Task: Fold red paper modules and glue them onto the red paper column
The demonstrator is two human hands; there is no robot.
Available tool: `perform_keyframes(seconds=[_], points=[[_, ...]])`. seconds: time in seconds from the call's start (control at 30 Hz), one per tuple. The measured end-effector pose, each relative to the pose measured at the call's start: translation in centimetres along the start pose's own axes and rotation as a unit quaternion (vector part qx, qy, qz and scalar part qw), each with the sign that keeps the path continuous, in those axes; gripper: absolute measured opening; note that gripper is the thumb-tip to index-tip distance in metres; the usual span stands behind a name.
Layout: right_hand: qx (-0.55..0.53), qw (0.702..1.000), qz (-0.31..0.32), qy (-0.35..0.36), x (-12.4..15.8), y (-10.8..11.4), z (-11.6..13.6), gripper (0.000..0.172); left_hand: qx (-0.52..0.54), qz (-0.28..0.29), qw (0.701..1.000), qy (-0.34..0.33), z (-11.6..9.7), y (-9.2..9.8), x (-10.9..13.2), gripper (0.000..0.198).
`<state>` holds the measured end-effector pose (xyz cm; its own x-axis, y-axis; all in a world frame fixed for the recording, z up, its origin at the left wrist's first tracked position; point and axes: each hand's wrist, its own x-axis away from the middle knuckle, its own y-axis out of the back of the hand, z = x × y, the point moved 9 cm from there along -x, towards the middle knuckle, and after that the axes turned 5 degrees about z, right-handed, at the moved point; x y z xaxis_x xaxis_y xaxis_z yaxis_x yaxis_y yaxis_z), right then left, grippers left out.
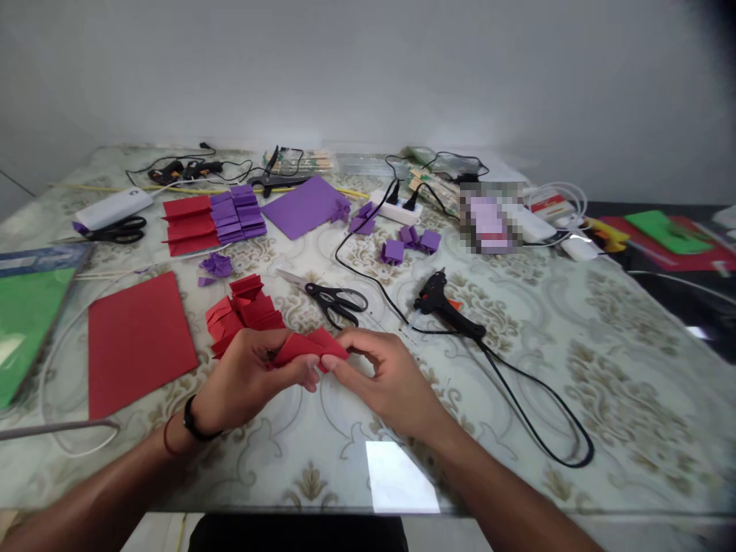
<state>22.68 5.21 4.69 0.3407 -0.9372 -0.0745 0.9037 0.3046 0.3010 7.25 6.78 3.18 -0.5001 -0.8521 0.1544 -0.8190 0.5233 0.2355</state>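
Observation:
Between my two hands is a folded piece of red paper point(310, 346), raised a little above the table near its front. My left hand point(244, 376) pinches its left side, thumb in front. At the right end, the thumb and fingers of my right hand point(388, 376) grip it. Just behind my left hand lies a pile of folded red paper pieces point(244, 307), partly covered by that hand. Black-handled scissors point(330, 295) rest behind my hands, blades pointing left. A flat red sheet stack point(141, 341) lies to the left.
A black glue gun point(445, 303) with a looping cord lies at right. Farther back are folded purple pieces point(392, 251), a purple sheet point(307, 205), red strips point(188, 224), a white power strip point(396, 207) and second scissors point(120, 230). Green sheets point(28, 322) lie far left.

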Motion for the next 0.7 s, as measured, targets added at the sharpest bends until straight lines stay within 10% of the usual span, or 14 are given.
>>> perform_keyframes(seconds=[0.7], points=[[-0.095,0.994,-0.055,-0.018,0.1,1.4,-1.0,0.022,0.063,0.005,0.998,-0.022,-1.1,0.7,-0.4,0.030]])
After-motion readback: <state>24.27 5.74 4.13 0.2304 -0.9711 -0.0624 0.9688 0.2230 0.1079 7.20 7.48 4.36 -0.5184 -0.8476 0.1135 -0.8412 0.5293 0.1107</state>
